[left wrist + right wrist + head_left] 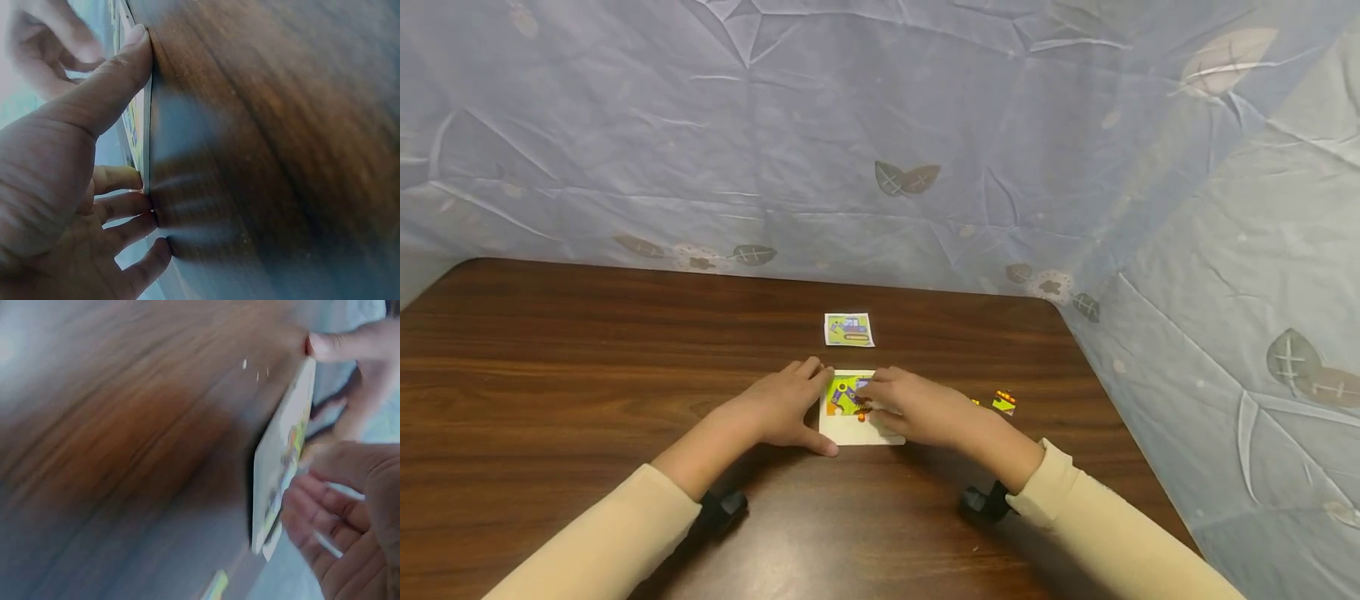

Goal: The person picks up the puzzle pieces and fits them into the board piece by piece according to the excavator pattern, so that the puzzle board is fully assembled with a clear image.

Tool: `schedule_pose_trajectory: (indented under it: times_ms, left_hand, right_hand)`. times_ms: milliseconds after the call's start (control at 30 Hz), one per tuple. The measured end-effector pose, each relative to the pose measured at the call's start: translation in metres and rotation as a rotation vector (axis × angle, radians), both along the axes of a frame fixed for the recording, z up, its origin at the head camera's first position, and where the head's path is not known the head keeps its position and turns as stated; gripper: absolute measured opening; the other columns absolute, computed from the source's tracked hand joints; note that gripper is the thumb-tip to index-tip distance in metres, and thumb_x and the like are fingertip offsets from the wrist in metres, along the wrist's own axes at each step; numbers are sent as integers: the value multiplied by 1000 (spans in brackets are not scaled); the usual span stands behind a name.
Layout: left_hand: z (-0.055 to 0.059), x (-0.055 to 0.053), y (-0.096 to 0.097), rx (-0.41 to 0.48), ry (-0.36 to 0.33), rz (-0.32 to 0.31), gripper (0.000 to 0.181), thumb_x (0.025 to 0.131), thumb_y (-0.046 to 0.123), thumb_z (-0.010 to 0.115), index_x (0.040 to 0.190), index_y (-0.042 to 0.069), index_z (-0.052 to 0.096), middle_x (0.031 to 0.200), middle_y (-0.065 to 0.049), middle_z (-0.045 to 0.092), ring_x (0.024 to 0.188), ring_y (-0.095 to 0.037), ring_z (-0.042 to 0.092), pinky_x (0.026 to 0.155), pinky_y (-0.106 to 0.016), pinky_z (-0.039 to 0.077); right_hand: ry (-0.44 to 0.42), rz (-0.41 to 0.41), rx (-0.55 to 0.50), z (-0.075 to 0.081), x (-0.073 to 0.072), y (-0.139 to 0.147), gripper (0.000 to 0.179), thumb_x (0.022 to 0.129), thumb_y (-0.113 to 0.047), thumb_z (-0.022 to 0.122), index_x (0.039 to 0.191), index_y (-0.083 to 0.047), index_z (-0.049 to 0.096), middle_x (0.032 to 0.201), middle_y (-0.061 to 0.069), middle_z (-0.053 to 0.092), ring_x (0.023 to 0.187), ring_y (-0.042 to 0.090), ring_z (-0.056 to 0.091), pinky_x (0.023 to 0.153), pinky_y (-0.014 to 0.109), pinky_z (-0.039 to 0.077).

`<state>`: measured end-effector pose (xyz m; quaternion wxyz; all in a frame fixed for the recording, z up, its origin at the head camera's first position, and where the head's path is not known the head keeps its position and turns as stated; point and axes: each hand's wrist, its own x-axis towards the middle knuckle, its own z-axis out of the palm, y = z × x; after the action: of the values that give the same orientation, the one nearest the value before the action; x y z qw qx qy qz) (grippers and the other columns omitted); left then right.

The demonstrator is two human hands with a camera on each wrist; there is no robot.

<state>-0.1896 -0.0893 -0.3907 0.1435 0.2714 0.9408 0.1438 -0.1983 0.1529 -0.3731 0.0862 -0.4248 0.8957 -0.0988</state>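
Note:
A white-framed jigsaw board [857, 433] lies flat on the table, with a green and blue excavator picture [842, 396] across its far part. Along the board's left side, my left hand [786, 408] holds it, thumb on the near corner and fingers at the far one. In the left wrist view, the thumb [119, 75] lies over the board's edge while several fingertips meet the tabletop. Bent over the right half of the picture is my right hand [917, 408], thumb and fingertips close together. A small orange knob shows beneath them; I cannot tell whether they pinch a puzzle piece.
Beyond the board lies a picture card [848, 330] with an excavator. Loose puzzle pieces [1003, 402] sit to the right, partly behind the right wrist. Grey-blue cloth [820, 167] with leaf prints hangs behind the brown wooden table [587, 350] and along its right side.

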Motion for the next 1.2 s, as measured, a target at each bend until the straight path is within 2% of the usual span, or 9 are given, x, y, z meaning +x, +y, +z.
schedule_pose_trajectory:
  times_ms: [67,167,267,433,600,700,900,1067,1200]
  left_hand:
    - [0,0,0,1,2,-2,113,79,63,84,158,-4,38,151,-19,46,143,-37,47,111,-57,49]
    - [0,-1,0,3,7,-6,114,79,64,84,158,-4,38,151,-20,46,143,-38,47,111,-58,49]
    - [0,-1,0,5,9,-4,114,79,64,84,158,-4,38,152,-20,46,144,-39,47,112,-59,48]
    - [1,-1,0,0,5,-2,115,79,64,84,158,-4,37,154,-22,44,145,-40,46,113,-60,47]
    - [1,-1,0,-3,7,-7,115,79,63,84,158,-5,37,154,-23,44,145,-41,45,114,-60,46]
    - [0,-1,1,-2,6,-7,114,79,63,84,158,-4,38,154,-23,44,145,-41,45,114,-61,46]
    - [0,-2,0,-5,6,-10,115,79,64,84,158,-4,38,154,-22,45,145,-40,46,113,-61,46]
    - [1,-1,0,-4,7,-11,114,79,63,84,158,-4,38,153,-22,45,145,-41,46,113,-60,46]
    - [2,-1,1,-1,1,-13,113,80,62,84,158,-5,37,155,-23,44,145,-41,45,114,-60,46]
  right_hand:
    - [-16,-30,-37,4,4,11,30,104,-16,65,132,-6,70,124,7,69,112,18,66,97,37,58]
    - [3,-81,-64,10,13,34,24,104,-15,64,125,-7,72,118,6,68,107,18,67,93,37,59]
    - [13,-142,-35,15,24,65,19,104,-16,66,119,-8,74,115,3,68,104,16,68,89,36,59]
    - [-49,-242,23,18,41,118,19,101,-17,70,119,-11,71,117,2,67,103,18,67,86,37,59]
    - [-62,-249,23,13,51,156,29,97,-14,74,125,-14,70,121,1,67,111,24,66,88,42,58]
    - [-69,-230,2,7,54,167,37,95,-12,75,131,-13,69,124,3,66,109,22,66,86,38,58]
    - [-97,-219,-76,-2,53,168,38,94,-6,76,130,-4,66,108,1,68,88,7,60,71,24,54]
    - [-166,-244,-121,-5,55,166,38,95,-6,74,131,-1,64,91,-7,66,77,-3,56,66,22,53]
    - [-225,-246,-133,-5,56,166,37,96,-8,74,131,-1,64,90,-7,64,76,-5,53,64,21,51]
